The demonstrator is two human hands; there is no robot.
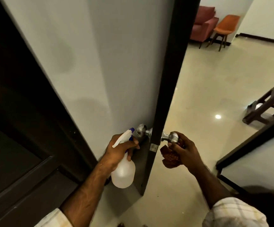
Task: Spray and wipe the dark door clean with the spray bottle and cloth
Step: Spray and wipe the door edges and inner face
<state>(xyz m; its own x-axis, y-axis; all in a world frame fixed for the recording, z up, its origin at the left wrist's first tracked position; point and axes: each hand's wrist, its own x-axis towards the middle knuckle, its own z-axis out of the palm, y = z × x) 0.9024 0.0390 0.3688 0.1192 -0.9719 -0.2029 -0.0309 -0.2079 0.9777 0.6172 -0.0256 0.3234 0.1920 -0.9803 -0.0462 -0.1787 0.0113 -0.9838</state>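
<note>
Left hand [121, 149] is gripping the spray bottle [123, 171] left of the door edge [164, 95], ready, while right hand [183, 150], bunching the cloth [170, 158], is closing around the knob [172, 137] right of it.

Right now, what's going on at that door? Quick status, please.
Left hand gripping spray bottle. Right hand holds cloth, fingers on silver knob. Dark door seen edge-on, ajar. Nothing blocking.
</note>
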